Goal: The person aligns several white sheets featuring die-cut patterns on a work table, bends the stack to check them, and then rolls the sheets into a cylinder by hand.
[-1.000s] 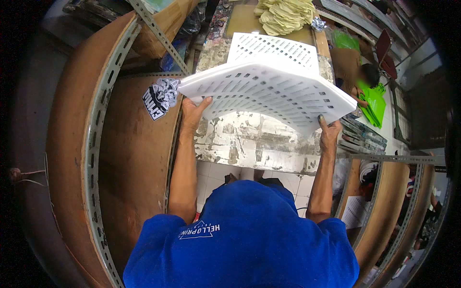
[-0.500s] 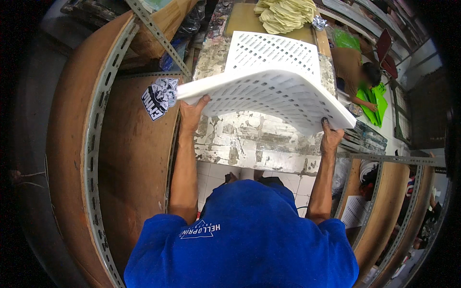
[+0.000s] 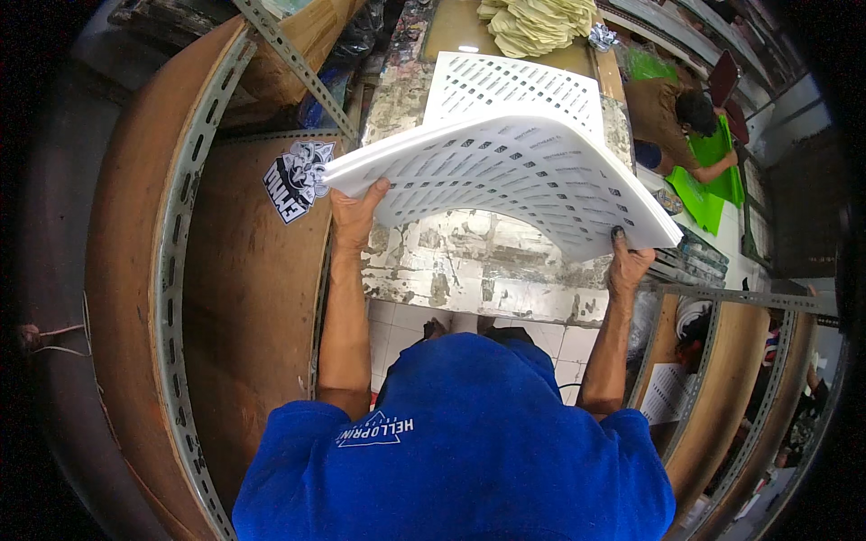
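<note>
The stack of white printed sheets (image 3: pixel 505 171) now bows higher than a moment ago, its near edge lifted.

The left hand (image 3: pixel 354 216) grips the stack's left corner and the right hand (image 3: pixel 627 263) pinches its right corner, holding it above the stained worktop (image 3: pixel 478 279). Farther off lies a pile of pale yellow pieces (image 3: pixel 537 22), and another person (image 3: pixel 681 122) handles green sheets (image 3: pixel 708 180).

stack of white printed sheets (image 3: pixel 505 171) tipped flatter, near edge lifted, left hand (image 3: pixel 354 213) raised slightly
</note>
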Demonstrator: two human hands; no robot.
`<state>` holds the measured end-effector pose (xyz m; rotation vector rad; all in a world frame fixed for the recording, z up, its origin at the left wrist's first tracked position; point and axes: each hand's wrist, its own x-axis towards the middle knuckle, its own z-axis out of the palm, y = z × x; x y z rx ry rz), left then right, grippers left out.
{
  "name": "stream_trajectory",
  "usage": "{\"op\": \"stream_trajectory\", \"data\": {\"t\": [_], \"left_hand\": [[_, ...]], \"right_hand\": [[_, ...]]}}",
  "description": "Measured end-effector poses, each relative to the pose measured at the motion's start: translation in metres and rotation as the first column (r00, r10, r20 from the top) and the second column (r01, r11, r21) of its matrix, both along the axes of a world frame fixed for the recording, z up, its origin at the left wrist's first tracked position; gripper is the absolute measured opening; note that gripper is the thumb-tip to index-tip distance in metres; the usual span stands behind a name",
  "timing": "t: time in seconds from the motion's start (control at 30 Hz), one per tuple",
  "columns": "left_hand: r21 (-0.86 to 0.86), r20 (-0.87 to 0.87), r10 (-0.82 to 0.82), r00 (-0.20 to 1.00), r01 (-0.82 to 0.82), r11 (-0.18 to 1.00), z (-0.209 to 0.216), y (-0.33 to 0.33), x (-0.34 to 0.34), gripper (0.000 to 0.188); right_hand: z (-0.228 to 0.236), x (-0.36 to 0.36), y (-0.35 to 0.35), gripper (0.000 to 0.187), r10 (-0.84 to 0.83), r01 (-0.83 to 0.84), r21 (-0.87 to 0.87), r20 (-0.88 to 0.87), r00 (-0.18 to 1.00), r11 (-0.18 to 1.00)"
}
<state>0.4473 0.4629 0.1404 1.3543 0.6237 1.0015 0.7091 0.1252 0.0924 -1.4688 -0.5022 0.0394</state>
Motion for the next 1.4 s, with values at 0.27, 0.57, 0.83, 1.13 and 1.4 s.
{"op": "stream_trajectory", "data": {"t": [0.27, 0.57, 0.83, 1.13, 1.4], "left_hand": [[-0.009, -0.052, 0.013, 0.999, -0.014, 1.0, -0.011, 0.009, -0.004, 0.041], [0.059, -0.084, -0.016, 0.996, 0.021, 0.998, -0.017, 0.015, -0.009, 0.043], [0.053, -0.11, -0.001, 0.994, 0.007, 0.999, -0.004, 0.008, -0.009, 0.04], [0.002, -0.167, 0.005, 0.986, -0.005, 1.0, 0.001, 0.007, -0.012, 0.036], [0.091, -0.17, 0.02, 0.985, -0.004, 0.996, -0.02, 0.016, -0.011, 0.041]], "right_hand": [[-0.002, 0.0, 0.008, 0.026, -0.039, 0.039, -0.001, -0.041, 0.998, 0.999], [0.006, 0.002, 0.002, 0.031, 0.014, -0.014, -0.044, -0.003, 1.0, 0.999], [0.003, 0.005, -0.007, 0.032, 0.033, -0.032, -0.025, 0.028, 0.999, 0.999], [0.021, -0.004, -0.002, 0.025, -0.013, 0.013, -0.034, 0.014, 1.0, 0.999], [0.015, -0.003, -0.004, 0.027, -0.022, 0.02, -0.08, -0.026, 0.999, 0.997]]}}
